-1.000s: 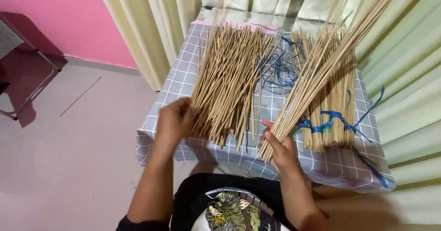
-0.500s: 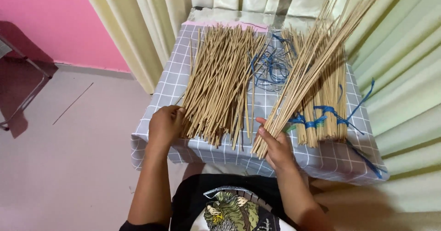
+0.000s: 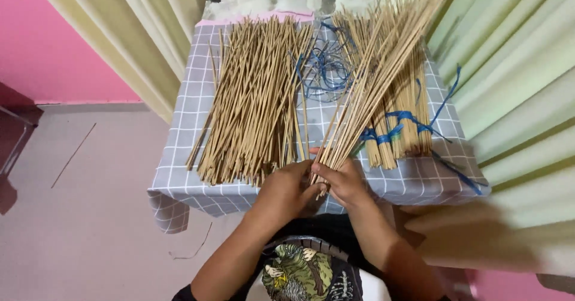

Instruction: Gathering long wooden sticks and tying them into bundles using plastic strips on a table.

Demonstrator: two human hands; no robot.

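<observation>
Since a second ago the left hand [image 3: 286,188] has crossed to join the right hand [image 3: 341,181], both gripping the fanned bundle of thin tan sticks [image 3: 383,79], whose tips run off frame above the grey checked tablecloth [image 3: 191,103] beside pale curtains [image 3: 515,79].

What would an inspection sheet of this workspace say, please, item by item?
Surface: small table under grey checked cloth.
Job's things: raised bunch of thin tan sticks; loose pile of tan sticks on the left.
Clutter: tied stick bundles with blue bands; tangle of blue string.
Hands: left hand and right hand together grip the raised bunch's lower end.
Cables: nothing seen.
Surroundings: cream curtains, pink wall, pale floor.
</observation>
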